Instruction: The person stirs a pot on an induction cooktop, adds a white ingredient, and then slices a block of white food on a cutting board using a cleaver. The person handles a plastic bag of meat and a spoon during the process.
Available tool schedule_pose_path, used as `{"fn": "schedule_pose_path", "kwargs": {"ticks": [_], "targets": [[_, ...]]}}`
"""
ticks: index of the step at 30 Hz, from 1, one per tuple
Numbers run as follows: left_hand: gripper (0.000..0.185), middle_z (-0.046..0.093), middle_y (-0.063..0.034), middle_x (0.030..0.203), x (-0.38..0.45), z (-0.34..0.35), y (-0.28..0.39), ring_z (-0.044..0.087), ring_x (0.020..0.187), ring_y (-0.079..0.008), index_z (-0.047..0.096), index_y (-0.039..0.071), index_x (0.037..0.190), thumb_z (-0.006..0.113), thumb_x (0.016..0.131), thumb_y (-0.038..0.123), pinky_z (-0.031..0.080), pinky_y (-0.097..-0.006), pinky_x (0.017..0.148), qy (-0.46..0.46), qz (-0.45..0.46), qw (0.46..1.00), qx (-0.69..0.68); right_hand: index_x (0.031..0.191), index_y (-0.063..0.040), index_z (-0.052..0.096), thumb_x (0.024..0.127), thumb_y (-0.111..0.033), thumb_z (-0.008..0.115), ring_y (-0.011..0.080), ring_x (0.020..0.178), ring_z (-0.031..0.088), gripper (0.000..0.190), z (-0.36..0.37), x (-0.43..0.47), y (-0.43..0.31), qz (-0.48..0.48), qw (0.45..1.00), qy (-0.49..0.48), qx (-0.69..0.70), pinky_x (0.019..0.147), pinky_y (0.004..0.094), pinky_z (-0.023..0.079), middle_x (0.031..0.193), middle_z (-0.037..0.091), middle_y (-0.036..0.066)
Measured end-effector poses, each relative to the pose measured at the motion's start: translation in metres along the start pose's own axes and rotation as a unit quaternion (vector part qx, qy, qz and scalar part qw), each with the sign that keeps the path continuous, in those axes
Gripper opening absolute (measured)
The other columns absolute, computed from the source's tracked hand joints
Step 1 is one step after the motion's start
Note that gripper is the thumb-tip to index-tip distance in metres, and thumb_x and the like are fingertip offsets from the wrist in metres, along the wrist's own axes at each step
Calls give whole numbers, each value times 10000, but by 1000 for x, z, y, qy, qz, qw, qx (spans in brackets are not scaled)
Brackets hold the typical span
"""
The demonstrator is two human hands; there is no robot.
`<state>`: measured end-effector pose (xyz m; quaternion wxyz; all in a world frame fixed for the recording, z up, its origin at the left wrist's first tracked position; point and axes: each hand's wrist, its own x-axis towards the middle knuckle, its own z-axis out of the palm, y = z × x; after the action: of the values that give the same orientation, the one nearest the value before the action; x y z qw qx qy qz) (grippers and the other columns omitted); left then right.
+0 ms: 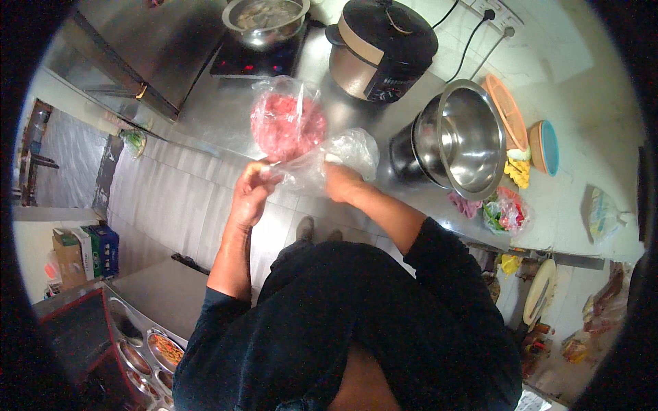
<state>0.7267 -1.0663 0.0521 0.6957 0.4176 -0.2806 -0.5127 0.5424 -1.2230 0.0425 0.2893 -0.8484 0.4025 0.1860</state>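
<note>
My left hand pinches one end of a clear plastic bag at the counter's front edge. My right hand is at the same bag, its fingers partly hidden by the crumpled film; part of the bag puffs out beyond them. Just past my hands, a clear bag of pink, minced-looking food lies on the stainless steel counter. To the right, a large steel bowl leans tilted on a dark pot.
An electric pressure cooker stands at the back. Left of it, a steel basin sits on an induction cooktop with lit red marks. Plastic baskets and a bag of vegetables are at the right. Food pans stand behind me, lower left.
</note>
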Motion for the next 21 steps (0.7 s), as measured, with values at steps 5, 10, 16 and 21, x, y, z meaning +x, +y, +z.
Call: {"fn": "schedule_pose_path", "kwargs": {"ticks": [5, 10, 16, 21], "targets": [[503, 573, -98, 1271, 21, 18, -50, 551, 1120, -210, 533, 41, 1295, 721, 842, 149, 459, -349, 945, 63, -38, 972, 223, 1368, -99, 496, 883, -97, 548, 355, 1155, 610, 488, 17, -5, -2, -15, 1000, -8, -21, 962, 474, 488, 1235, 634, 184], [365, 683, -83, 1060, 62, 12, -109, 624, 919, -164, 610, -7, 1215, 670, 864, 76, 497, -305, 837, 37, -135, 912, 384, 1385, -162, 486, 911, -154, 537, 366, 1146, 608, 477, 29, -2, 3, -14, 999, -41, -29, 956, 480, 484, 1252, 626, 184], [269, 693, -62, 1034, 63, 9, -113, 613, 897, -134, 649, 2, 1165, 580, 910, 52, 483, -296, 805, 28, -199, 969, 147, 1389, -171, 491, 901, -203, 570, 364, 1158, 599, 496, 21, -12, 27, 113, 988, 76, 69, 976, 477, 469, 1245, 627, 194], [241, 657, -90, 1051, 59, 24, -108, 615, 934, -201, 625, 3, 1114, 526, 899, 51, 497, -345, 838, 30, -209, 970, -123, 1370, -109, 500, 857, -218, 619, 378, 1130, 601, 537, 17, -17, 35, 141, 975, 145, 90, 970, 465, 468, 1194, 639, 214]]}}
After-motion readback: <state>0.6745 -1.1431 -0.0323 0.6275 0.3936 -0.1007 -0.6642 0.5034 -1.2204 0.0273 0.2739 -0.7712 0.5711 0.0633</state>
